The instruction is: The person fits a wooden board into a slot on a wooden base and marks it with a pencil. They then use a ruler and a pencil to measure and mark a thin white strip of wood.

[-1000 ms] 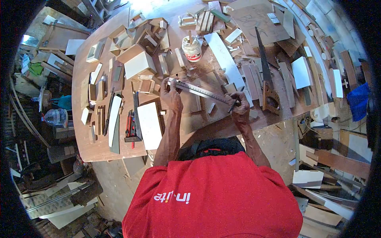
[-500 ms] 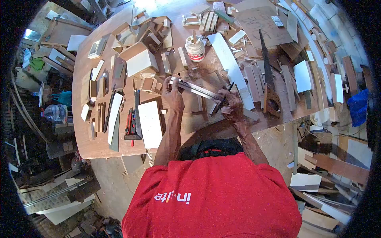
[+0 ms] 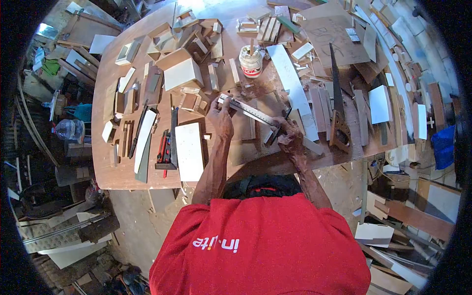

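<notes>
My left hand (image 3: 221, 118) is closed on the left end of a pale ruler-like strip with markings (image 3: 250, 111). At the strip's right end, my right hand (image 3: 290, 135) has its fingers closed round a dark, slim tool (image 3: 271, 135), partly hidden by the fingers. Both hands are above the near part of the wooden table (image 3: 118, 172). Just left of my left hand sits a small open wooden frame (image 3: 192, 101). Beyond the strip stands a white tub of glue (image 3: 251, 63) with a stick in it.
A handsaw (image 3: 337, 98) lies to the right, beside a long white board (image 3: 293, 88). Wooden boxes (image 3: 182, 73) stand at the back left. Nearer on the left are a white panel (image 3: 189, 152), a black square (image 3: 173, 140) and red-handled tools (image 3: 162, 146).
The camera view has shifted slightly. My right hand has turned the dark tool, whose pointed end stood up before. My left hand still grips the strip.
</notes>
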A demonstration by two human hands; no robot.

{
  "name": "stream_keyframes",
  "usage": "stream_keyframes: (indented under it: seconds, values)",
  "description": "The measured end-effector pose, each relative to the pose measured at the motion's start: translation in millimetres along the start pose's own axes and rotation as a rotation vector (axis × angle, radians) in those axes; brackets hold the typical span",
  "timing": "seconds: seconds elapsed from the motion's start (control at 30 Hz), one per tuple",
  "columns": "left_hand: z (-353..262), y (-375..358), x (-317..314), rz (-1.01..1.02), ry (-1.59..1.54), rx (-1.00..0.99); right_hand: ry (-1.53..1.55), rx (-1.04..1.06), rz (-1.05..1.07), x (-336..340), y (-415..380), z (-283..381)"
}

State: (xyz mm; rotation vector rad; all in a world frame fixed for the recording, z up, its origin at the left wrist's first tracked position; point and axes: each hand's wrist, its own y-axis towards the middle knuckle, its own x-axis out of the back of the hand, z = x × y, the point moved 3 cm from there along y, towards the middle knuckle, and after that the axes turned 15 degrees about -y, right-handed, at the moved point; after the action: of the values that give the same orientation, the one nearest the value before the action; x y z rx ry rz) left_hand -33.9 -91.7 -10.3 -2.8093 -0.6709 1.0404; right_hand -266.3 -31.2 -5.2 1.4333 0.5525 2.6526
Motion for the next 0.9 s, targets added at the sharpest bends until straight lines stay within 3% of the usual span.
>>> stream_keyframes:
  seconds: [0.17, 0.23, 0.43, 0.9]
  values:
    - [3.4, -2.0, 1.6, 0.112, 0.005, 0.022, -0.022, -0.023, 0.004, 5.3, 3.7, 7.1]
    - [1.6, -2.7, -3.0, 0.243, -0.015, 0.002, 0.03, -0.02, -0.027, 3.8, 3.5, 5.0]
    - [4.9, -9.7, -4.5, 0.123, -0.121, 0.181, 0.091, -0.076, 0.049, 4.2, 3.6, 3.1]
    - [8.3, -8.7, -6.0, 0.171, -0.023, 0.145, 0.049, -0.021, -0.005, 2.5, 0.7, -5.0]
